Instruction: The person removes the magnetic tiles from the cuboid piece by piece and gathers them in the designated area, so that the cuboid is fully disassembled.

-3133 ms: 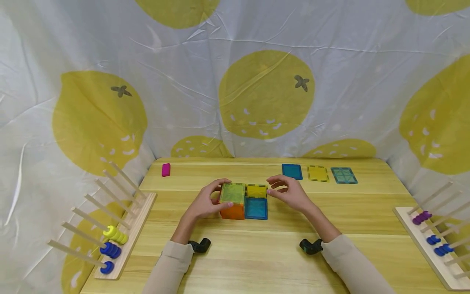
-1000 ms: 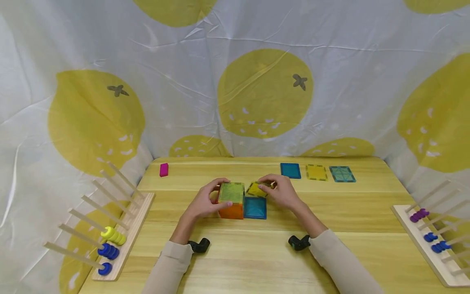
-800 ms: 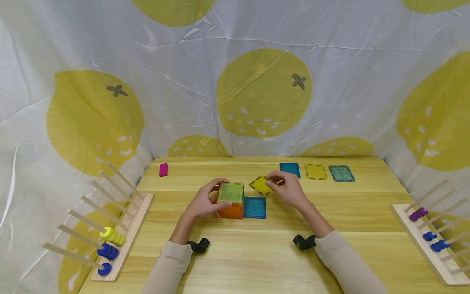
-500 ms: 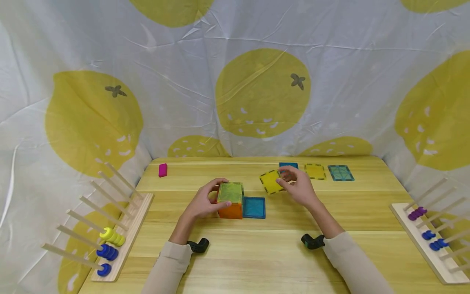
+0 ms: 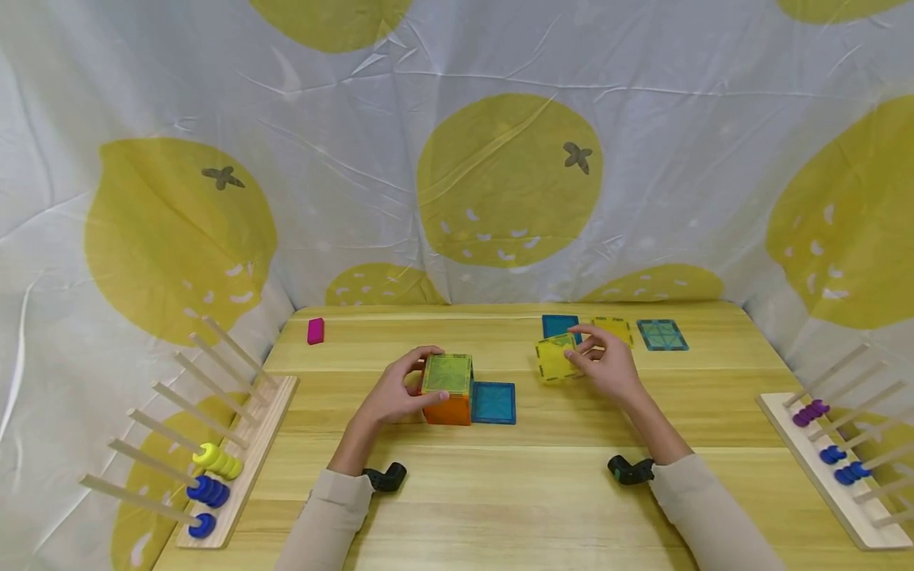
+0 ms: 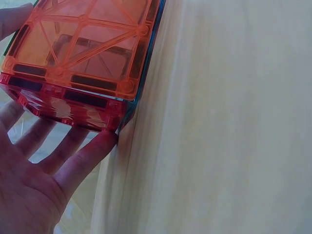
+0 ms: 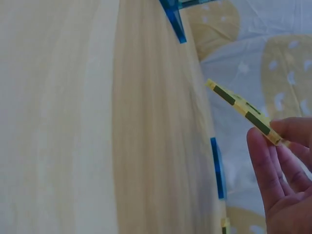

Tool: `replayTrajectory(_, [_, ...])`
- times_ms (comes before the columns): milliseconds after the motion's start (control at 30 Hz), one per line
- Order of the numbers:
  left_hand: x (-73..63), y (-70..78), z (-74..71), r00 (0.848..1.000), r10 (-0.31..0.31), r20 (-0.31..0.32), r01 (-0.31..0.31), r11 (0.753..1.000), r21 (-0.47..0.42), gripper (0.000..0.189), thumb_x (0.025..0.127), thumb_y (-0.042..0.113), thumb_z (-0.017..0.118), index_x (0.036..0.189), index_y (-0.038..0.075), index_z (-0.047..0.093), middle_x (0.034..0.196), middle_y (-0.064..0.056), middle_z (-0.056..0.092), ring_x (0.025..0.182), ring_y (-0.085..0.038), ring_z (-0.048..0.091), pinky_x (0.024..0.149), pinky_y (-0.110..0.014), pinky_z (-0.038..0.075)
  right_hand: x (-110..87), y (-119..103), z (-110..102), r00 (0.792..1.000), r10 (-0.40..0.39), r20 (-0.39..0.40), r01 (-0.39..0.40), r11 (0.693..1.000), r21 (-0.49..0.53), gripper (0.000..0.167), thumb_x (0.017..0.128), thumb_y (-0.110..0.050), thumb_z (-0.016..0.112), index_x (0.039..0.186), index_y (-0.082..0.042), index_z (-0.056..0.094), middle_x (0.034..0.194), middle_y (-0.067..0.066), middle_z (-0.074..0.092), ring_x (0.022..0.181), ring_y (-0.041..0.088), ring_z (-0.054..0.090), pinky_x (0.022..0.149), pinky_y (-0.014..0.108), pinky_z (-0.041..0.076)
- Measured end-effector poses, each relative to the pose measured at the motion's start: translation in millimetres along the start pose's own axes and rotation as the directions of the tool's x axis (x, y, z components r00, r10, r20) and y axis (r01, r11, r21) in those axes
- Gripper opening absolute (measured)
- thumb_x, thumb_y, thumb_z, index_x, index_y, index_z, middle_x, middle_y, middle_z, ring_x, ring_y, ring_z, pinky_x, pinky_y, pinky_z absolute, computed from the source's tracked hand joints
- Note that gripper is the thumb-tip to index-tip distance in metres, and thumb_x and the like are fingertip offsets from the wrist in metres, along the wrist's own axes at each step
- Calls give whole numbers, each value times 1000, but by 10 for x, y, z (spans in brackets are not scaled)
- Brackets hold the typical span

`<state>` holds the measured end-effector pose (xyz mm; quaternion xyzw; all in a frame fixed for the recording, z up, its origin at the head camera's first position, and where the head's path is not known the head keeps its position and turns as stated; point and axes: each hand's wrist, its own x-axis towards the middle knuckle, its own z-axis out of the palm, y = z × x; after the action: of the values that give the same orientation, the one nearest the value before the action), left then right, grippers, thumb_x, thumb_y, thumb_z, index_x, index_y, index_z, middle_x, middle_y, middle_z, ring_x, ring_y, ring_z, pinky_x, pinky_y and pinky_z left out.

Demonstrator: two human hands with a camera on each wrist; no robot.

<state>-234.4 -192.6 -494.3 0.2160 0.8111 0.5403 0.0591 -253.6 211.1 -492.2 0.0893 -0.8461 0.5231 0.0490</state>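
My left hand (image 5: 393, 392) grips a cube of see-through magnetic tiles, thumb at the front and fingers round the left and back. The cube has a yellow-green top (image 5: 448, 373), an orange front tile (image 6: 87, 44) and a red side tile (image 6: 63, 105). Against the cube's right side lies a flat blue tile (image 5: 494, 403). My right hand (image 5: 607, 365) pinches a yellow square magnetic tile (image 5: 555, 358) between thumb and fingers. In the right wrist view this yellow tile (image 7: 243, 111) is tilted and held off the table.
Along the back lie a blue tile (image 5: 560, 326), a yellow tile (image 5: 618, 328), partly behind my right hand, and a teal tile (image 5: 662, 335). A pink block (image 5: 316, 331) is at back left. Wooden peg racks with rings stand at left (image 5: 243, 468) and right (image 5: 831, 468).
My right hand has lifted the yellow tile from its upright place beside the cube, behind the flat blue tile, and carried it to the right. My left hand stays on the cube.
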Motion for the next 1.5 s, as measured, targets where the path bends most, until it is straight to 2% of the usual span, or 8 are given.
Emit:
replayTrajectory(300, [-12,14,6,1000,2,-2,-2,1000,5,65,85,25,86,141,29,54,136,-5,54,126,-34,56,85,-29,61,-14,177,-78,991,128,30,-130,986,108,48,96,-15,74,140,-2,58,95,18,62,77,23,74,64,40,63])
replayTrajectory(467, [-11,10,5,1000,0,-7,0,1000,19,65,85,25,86,141,29,53,136,-6,54,126,-35,56,85,-28,61,-7,235,-104,983,180,24,-181,982,55,51,95,-17,76,140,-1,59,95,20,68,66,24,73,61,36,62])
replayTrajectory(700, [-17,10,10,1000,4,-7,-4,1000,30,65,87,23,85,143,26,53,137,-9,54,126,-37,55,85,-30,61,8,294,-118,983,172,55,-167,982,-90,53,96,-22,75,141,-1,57,96,19,70,57,23,67,53,33,58])
replayTrajectory(967, [-8,0,0,1000,-15,-6,15,1000,15,65,86,24,85,143,26,53,139,-7,54,127,-35,55,84,-29,61,47,298,-75,986,152,70,-134,967,-216,49,96,-25,73,137,-2,60,93,13,70,56,20,65,57,32,54])
replayTrajectory(1133, [-5,10,2,1000,-15,-3,15,1000,8,66,86,26,86,143,26,53,139,-6,54,126,-33,55,83,-28,61,42,278,-76,985,158,72,-136,960,-245,46,96,-24,73,135,-2,61,89,12,71,55,20,64,60,35,54])
replayTrajectory(1300, [-4,9,0,1000,0,-2,0,1000,5,68,86,25,85,146,19,52,140,-9,54,126,-36,55,83,-29,61,44,266,-70,984,161,74,-133,947,-291,43,96,-26,73,130,-2,64,86,9,71,57,18,62,64,33,52])
replayTrajectory(1500, [-7,5,-3,1000,-5,-5,5,1000,21,68,86,26,85,145,22,52,139,-6,55,126,-34,56,83,-28,61,30,273,-65,985,166,38,-153,962,-227,44,96,-25,74,130,0,63,88,13,70,54,20,63,54,32,52])
